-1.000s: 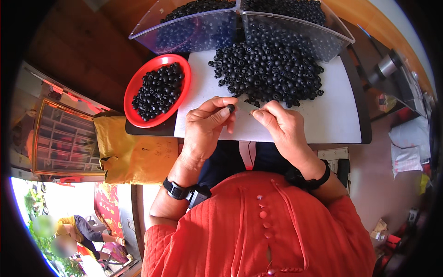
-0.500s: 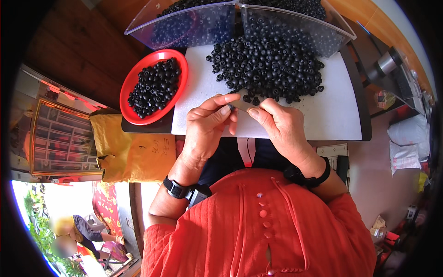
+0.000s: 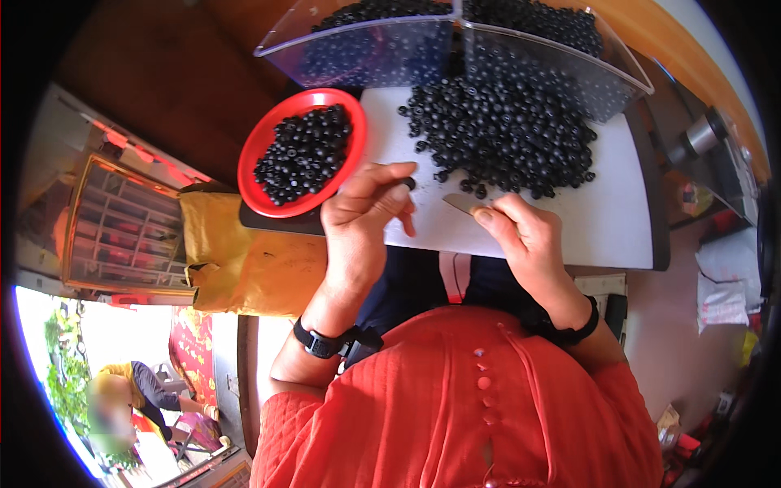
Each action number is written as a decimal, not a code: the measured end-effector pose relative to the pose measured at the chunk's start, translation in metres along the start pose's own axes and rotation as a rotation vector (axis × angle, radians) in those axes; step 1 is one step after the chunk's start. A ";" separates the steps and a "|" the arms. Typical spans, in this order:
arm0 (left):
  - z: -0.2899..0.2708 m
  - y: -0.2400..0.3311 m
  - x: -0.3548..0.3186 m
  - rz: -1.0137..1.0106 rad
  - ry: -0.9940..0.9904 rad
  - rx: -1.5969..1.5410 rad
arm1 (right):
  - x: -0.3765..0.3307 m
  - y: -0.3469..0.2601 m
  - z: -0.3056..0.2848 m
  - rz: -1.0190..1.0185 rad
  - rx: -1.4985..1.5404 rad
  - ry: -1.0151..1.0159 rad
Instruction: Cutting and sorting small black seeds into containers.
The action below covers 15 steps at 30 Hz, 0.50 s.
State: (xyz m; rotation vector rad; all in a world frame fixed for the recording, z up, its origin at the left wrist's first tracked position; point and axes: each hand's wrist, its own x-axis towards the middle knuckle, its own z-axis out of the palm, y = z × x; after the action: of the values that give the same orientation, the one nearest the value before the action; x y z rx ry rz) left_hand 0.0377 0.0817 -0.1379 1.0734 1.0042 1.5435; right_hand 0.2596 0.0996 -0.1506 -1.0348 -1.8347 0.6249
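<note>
A small black round piece [image 3: 409, 184] is pinched between the fingertips of my left hand [image 3: 362, 207], in front of the red plate. My right hand [image 3: 527, 244] is closed on a small knife [image 3: 461, 202], its short metal blade pointing left toward the left hand. Blade and piece are apart. A heap of the same black round pieces [image 3: 504, 138], some showing a hole, lies on the white board [image 3: 626, 211] beyond both hands. At the left the red plate [image 3: 248, 175] holds several more of them.
Two clear plastic bins [image 3: 366, 53] of black pieces stand behind the heap, tipped toward it. A yellow-brown sack [image 3: 244, 272] sits left of the table. White bags [image 3: 728, 281] lie at the far right. A seated person [image 3: 150, 398] shows outside, lower left.
My right hand has drawn the knife away from the piece, rightward and slightly nearer to me. The left hand still pinches the piece. The whole view has shifted a little.
</note>
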 end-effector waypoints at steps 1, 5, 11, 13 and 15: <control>-0.009 0.008 0.002 0.113 0.062 0.143 | 0.000 0.001 -0.001 -0.021 -0.022 0.000; -0.058 0.033 0.029 0.324 0.272 0.716 | -0.003 0.002 0.002 -0.096 -0.077 0.021; -0.164 0.025 0.036 0.372 0.766 1.427 | -0.005 -0.001 0.000 -0.080 -0.083 0.013; -0.205 0.018 0.031 0.166 0.873 1.308 | -0.006 0.000 0.001 -0.099 -0.085 0.016; -0.221 0.023 0.027 0.013 0.770 1.019 | -0.005 0.001 0.002 -0.099 -0.089 0.016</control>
State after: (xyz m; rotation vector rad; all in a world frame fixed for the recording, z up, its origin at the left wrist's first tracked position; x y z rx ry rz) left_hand -0.1838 0.0828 -0.1719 1.1087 2.4818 1.4645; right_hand 0.2592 0.0958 -0.1541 -0.9971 -1.9014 0.4784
